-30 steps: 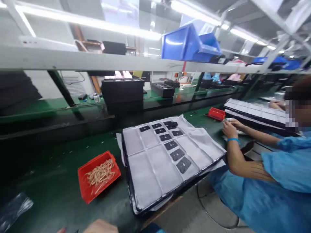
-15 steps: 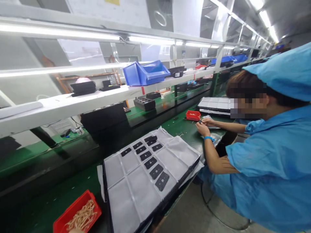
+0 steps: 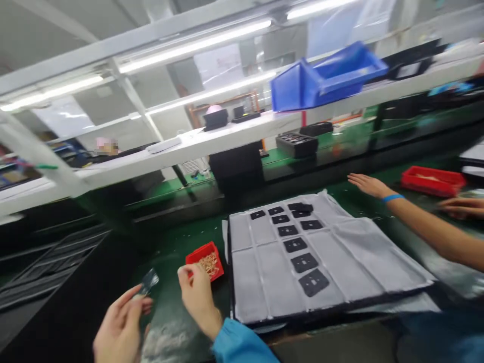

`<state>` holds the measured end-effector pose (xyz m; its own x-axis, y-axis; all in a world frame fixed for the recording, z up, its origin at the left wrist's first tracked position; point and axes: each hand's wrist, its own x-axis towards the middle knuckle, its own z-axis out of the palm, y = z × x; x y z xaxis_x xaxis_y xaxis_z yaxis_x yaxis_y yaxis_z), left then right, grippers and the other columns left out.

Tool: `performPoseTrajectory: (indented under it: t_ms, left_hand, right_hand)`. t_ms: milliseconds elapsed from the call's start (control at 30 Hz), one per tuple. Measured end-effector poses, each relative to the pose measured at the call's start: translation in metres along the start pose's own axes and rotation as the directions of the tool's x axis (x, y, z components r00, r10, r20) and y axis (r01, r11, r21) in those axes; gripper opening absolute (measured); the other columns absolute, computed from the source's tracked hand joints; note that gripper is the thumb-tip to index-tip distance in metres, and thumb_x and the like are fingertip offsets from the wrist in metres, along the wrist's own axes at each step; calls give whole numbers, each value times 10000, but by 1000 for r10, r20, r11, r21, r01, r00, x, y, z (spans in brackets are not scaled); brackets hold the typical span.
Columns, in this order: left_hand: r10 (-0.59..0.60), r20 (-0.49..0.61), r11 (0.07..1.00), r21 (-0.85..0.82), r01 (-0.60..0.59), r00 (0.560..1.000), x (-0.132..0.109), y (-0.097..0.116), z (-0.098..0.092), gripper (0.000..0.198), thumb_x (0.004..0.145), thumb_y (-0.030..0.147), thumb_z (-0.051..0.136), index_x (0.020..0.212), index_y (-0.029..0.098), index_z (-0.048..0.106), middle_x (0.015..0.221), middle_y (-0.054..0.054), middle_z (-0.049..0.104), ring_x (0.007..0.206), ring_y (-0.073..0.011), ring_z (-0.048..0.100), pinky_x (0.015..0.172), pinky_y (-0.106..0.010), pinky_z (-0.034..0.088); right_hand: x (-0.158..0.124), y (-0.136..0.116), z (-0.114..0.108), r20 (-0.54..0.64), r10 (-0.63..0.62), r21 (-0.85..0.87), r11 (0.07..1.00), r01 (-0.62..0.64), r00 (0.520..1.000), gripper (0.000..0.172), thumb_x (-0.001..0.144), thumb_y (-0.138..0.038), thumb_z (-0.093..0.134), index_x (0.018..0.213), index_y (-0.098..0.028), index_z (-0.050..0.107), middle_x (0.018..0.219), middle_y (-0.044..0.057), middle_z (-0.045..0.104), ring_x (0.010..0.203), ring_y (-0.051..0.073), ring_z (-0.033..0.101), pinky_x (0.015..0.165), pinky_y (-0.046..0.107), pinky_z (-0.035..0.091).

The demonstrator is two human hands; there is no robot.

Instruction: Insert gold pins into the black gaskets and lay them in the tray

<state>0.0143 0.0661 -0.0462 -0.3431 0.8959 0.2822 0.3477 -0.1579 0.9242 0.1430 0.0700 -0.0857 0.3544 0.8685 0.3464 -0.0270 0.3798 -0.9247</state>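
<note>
My left hand [image 3: 120, 325] is closed at the lower left, pinching a small dark flat piece [image 3: 149, 281] with a shiny face. To its right, my right hand [image 3: 198, 292] is held with thumb and fingertips pressed together. Whatever those fingertips hold, if anything, is too small to make out. Just behind it stands a red bin [image 3: 188, 257] of pale, thin strips [image 3: 210, 264], partly covered by the hand. On the right, a white cloth-covered tray [image 3: 260, 282] carries several black plates [image 3: 313, 282] with small cut-outs, mostly in one column.
A co-worker's hand [image 3: 368, 185] with a blue wristband stretches over the green bench behind the tray; another hand [image 3: 463, 205] rests near a second red bin [image 3: 433, 181]. A blue bin [image 3: 325, 80] sits on the white shelf [image 3: 212, 151]. A black-walled rack [image 3: 56, 282] stands left.
The view has swung left, bringing both my hands into sight; before, only a sliver of one showed at the red bin. The co-worker's banded hand has moved outward over the bench.
</note>
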Motion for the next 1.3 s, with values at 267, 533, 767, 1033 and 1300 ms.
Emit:
performPoseTrajectory:
  t_ms: [267,533,767,1033,1300]
  left_hand:
    - [46,333,992,-124,-5,942,-28,-4,17,462,829,469,727,1193,194,654,905,-46,765,836,-230,739,818,-310,597]
    - [74,550,981,-189,38,832,-41,14,57,356,878,452,695,1104,180,653,858,-51,766,773,-208,719,753,-295,596]
    - [216,790,964,-78,-256,573,-22,25,107,357,1037,466,418,1129,194,631,778,-43,736,763,-221,710,775,-344,564]
    - [226,853,762,146,-631,471,32,68,310,217,917,321,725,1044,154,672,1308,-107,617,1276,-302,527,1091,-509,427]
    - [156,903,690,192,-698,402,40,48,345,335,935,381,716,1178,161,650,1386,-111,562,1271,-310,524,1063,-523,454]
  right_hand:
    - [-30,-15,-9,24,203,137,969,-204,979,392,855,-573,718,909,-185,739,877,59,768,762,188,703,679,282,545]
    - [-32,-18,-56,-164,217,81,975,-206,962,397,924,-583,624,883,-194,691,836,51,745,758,183,696,710,279,555]
    - [-40,-15,-107,-377,210,-46,968,-245,902,492,880,-673,642,806,-189,693,679,22,667,631,159,605,641,269,489]
    - [-71,-47,-145,-548,185,-67,962,-264,815,499,852,-684,693,932,-192,696,786,31,704,724,167,645,739,279,531]
    - [-85,-67,-180,-743,185,-9,958,-285,643,591,691,-707,823,926,-184,679,842,52,764,694,161,632,722,291,518]
